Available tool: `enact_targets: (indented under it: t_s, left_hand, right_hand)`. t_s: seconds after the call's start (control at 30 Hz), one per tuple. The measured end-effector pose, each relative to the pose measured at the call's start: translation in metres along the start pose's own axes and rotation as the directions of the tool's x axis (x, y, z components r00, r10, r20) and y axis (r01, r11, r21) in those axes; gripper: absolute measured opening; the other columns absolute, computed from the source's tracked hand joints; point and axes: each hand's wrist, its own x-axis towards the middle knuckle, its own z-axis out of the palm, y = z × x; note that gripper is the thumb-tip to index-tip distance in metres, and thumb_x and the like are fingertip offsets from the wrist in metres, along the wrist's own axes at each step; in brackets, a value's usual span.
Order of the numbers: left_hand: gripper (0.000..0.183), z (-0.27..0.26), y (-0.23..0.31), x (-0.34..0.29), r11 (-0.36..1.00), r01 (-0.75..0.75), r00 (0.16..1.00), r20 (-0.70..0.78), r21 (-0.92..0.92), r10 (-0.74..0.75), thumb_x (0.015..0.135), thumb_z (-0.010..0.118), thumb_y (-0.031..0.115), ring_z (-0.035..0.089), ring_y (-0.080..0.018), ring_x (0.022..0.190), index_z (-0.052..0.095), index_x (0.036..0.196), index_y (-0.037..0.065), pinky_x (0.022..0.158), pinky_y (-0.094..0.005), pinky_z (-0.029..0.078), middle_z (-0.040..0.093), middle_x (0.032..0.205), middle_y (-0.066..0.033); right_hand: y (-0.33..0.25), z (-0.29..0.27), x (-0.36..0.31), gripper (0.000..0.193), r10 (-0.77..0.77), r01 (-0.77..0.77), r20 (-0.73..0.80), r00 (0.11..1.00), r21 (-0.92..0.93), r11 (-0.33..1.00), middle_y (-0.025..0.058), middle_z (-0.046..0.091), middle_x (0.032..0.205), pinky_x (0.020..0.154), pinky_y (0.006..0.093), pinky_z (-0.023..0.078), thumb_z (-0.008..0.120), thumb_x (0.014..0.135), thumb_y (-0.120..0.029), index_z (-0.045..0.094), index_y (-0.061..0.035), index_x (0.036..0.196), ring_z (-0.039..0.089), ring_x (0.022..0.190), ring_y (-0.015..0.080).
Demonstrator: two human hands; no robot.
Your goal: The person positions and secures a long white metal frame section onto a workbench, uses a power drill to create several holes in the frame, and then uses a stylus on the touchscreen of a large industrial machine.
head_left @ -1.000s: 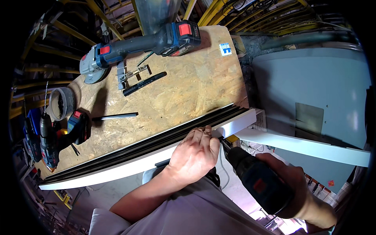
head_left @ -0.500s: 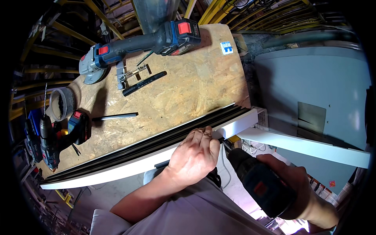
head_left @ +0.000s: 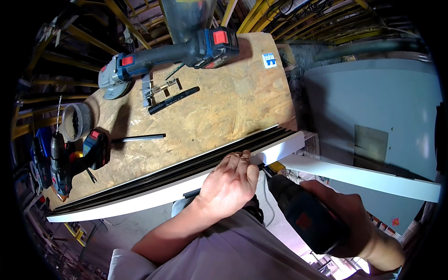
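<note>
A long white profile with black channels (head_left: pixel 135 201) lies along the near edge of the wooden board. My left hand (head_left: pixel 229 183) is closed over it right of the middle, fingers curled across the top; the thumb is mostly hidden. In my right hand (head_left: pixel 347 212) is a dark blue cordless drill (head_left: pixel 305 214), gripped around its body. Its chuck points up and left at the profile's near face, close to my left fingers. Whether the bit touches the profile I cannot make out.
An angle grinder (head_left: pixel 154 63) lies at the far side of the board (head_left: pixel 224 107). Near it are a black marker (head_left: pixel 174 100) and small metal fittings (head_left: pixel 161 88). More drills (head_left: pixel 60 163) and a round tub (head_left: pixel 77 122) stand left. A white bar (head_left: pixel 364 175) juts out right, before a grey panel (head_left: pixel 373 98).
The drill and my right hand have shifted slightly up and left. My left hand stays on the profile, and the whole view has moved a little.
</note>
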Motion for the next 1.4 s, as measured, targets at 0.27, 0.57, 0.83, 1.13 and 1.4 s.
enact_targets:
  t_s: [0.27, 0.57, 0.83, 1.13, 1.4]
  left_hand:
    - [0.017, -0.016, 0.014, 0.01, 0.996, -0.063, 0.997, -0.038, 0.059, 0.066, 0.081, 0.07, 0.005, 0.07, -0.0378, 0.098, 0.057, 0.09, -0.003, 0.1, -0.053, 0.054, 0.07, 0.11, -0.0256]
    - [0.022, -0.018, 0.057, -0.049, 0.995, 0.035, 0.946, 0.318, 0.095, -0.064, 0.09, 0.072, 0.016, 0.068, -0.0328, 0.067, 0.061, 0.088, -0.003, 0.057, -0.0429, 0.056, 0.066, 0.088, -0.0189]
    - [0.019, -0.022, 0.066, -0.058, 0.96, 0.257, 0.919, 0.336, -0.114, -0.207, 0.091, 0.073, 0.018, 0.066, -0.0357, 0.067, 0.061, 0.089, 0.003, 0.058, -0.0466, 0.054, 0.063, 0.077, -0.0138]
    - [0.016, -0.041, 0.081, -0.061, 0.959, 0.183, 0.96, 0.248, -0.216, -0.128, 0.09, 0.07, 0.013, 0.066, -0.0321, 0.068, 0.06, 0.091, 0.0, 0.059, -0.044, 0.055, 0.059, 0.079, -0.0134]
    - [0.015, -0.044, 0.071, -0.071, 0.987, -0.016, 0.979, 0.2, -0.163, 0.049, 0.084, 0.066, 0.012, 0.066, -0.0281, 0.071, 0.061, 0.09, -0.002, 0.06, -0.0392, 0.055, 0.06, 0.078, -0.0119]
  right_hand:
    - [0.01, 0.011, -0.025, 0.082, -0.039, 0.047, -0.076, 0.996, 0.101, 0.994, 0.0213, 0.075, 0.115, 0.093, 0.0361, 0.058, 0.088, 0.081, -0.01, 0.049, -0.0026, 0.152, 0.076, 0.106, 0.0337]
    - [0.012, 0.063, -0.091, 0.079, 0.002, -0.008, -0.06, 0.998, -0.108, 0.994, 0.0201, 0.071, 0.112, 0.08, 0.043, 0.058, 0.081, 0.085, -0.015, 0.046, -0.0073, 0.156, 0.074, 0.094, 0.0366]
    - [0.044, 0.102, -0.108, 0.082, -0.156, 0.135, -0.163, 0.974, -0.133, 0.982, 0.0182, 0.069, 0.101, 0.073, 0.0459, 0.056, 0.08, 0.08, -0.014, 0.047, -0.0102, 0.156, 0.071, 0.086, 0.0375]
    - [0.041, 0.114, -0.11, 0.078, -0.239, 0.166, -0.207, 0.949, -0.318, 0.934, 0.0116, 0.061, 0.088, 0.064, 0.0448, 0.052, 0.074, 0.081, -0.01, 0.049, -0.0088, 0.155, 0.065, 0.075, 0.0331]
    - [0.02, 0.129, -0.11, 0.077, -0.199, 0.112, -0.268, 0.943, -0.306, 0.945, 0.0123, 0.063, 0.089, 0.063, 0.0437, 0.052, 0.075, 0.082, -0.01, 0.048, -0.0053, 0.154, 0.066, 0.074, 0.0323]
